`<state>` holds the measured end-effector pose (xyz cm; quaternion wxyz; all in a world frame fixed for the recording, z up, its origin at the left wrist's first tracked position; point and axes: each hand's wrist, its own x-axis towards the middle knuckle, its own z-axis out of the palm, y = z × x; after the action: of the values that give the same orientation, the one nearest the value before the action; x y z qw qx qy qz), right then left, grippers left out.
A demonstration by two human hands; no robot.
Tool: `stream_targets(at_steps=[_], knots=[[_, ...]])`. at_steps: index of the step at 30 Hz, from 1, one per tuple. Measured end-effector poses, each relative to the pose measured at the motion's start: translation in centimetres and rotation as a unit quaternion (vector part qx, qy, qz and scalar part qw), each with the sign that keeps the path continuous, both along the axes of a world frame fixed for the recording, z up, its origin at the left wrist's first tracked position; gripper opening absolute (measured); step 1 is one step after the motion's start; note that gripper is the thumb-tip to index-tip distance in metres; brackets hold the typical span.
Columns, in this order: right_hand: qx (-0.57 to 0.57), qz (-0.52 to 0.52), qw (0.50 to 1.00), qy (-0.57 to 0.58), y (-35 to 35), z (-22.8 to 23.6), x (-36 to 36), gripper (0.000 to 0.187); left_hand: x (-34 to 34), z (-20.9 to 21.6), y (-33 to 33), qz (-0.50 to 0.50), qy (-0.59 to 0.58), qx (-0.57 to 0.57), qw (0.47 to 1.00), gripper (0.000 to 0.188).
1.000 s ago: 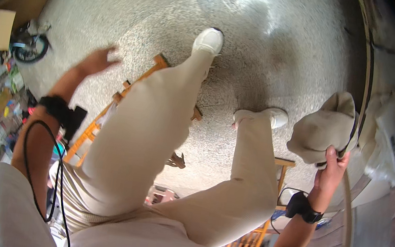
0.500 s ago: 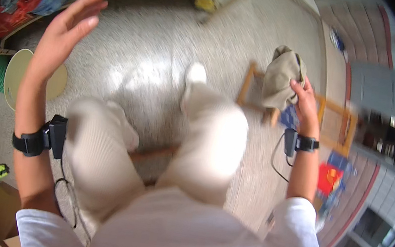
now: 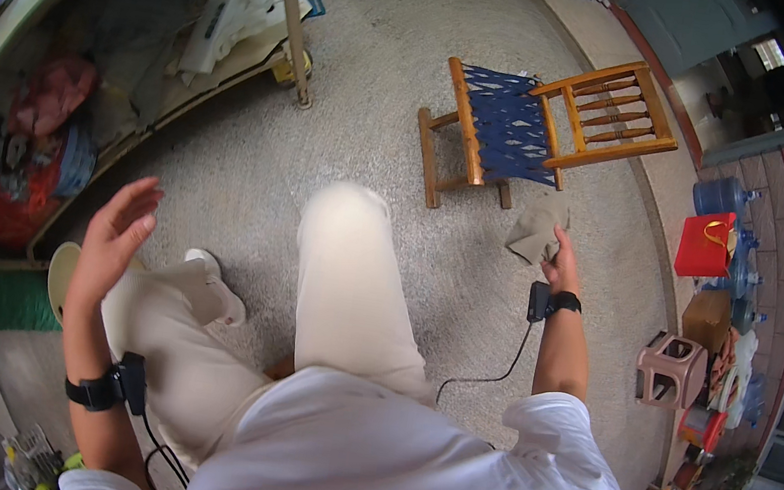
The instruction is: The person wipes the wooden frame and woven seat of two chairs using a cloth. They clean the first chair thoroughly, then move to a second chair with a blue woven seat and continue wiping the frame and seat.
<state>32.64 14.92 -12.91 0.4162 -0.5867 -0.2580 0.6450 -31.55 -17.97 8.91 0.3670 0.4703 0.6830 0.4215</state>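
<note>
My right hand (image 3: pixel 562 265) hangs at my side, shut on a crumpled grey-beige cloth (image 3: pixel 536 227). The cloth dangles just in front of a wooden chair (image 3: pixel 539 125) with a blue woven seat, which stands on the speckled floor ahead of me. My left hand (image 3: pixel 117 228) is raised out to the left with its fingers spread and nothing in it. Both wrists carry black straps with small devices and cables. My legs in pale trousers stride forward, the left shoe (image 3: pixel 214 283) visible below.
A shelf (image 3: pixel 131 108) with bags, cloths and a metal post (image 3: pixel 293 21) runs along the left. At the right stand a red bag (image 3: pixel 706 244), blue water jugs (image 3: pixel 722 197), a small plastic stool (image 3: pixel 670 369) and assorted clutter.
The view has swung round as I walked. The chair now lies ahead of me, my right hand has dropped with the cloth, and my left hand stays raised and empty.
</note>
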Motion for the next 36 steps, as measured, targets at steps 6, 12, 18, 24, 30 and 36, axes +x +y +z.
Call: stream_targets(at_steps=[6,12,18,24,30,36], knots=[[-0.047,0.117,0.992,0.004,5.5,-3.3,-10.8,0.039,1.0,-5.0,6.1,-0.043,-0.02,-0.086,0.995,0.046],[0.017,0.182,0.976,0.116,8.6,-0.1,-28.5,0.045,2.2,-8.9,9.9,-0.055,-0.068,-0.096,0.992,0.046],[-0.01,0.202,0.97,0.134,7.7,0.6,-40.9,0.036,2.5,-9.9,7.5,-0.049,-0.05,-0.135,0.988,0.046],[-0.051,0.456,0.884,0.086,0.3,1.2,-43.7,0.05,1.6,-9.7,6.3,0.019,-0.031,-0.071,0.997,0.045],[0.16,0.339,0.927,-0.019,-3.2,4.3,-37.4,0.039,2.7,-8.7,7.3,0.041,-0.009,-0.046,0.998,0.043],[0.191,0.285,0.906,-0.248,-4.6,5.0,-22.3,0.053,5.9,-7.4,10.4,-0.012,0.003,-0.01,1.0,0.042]])
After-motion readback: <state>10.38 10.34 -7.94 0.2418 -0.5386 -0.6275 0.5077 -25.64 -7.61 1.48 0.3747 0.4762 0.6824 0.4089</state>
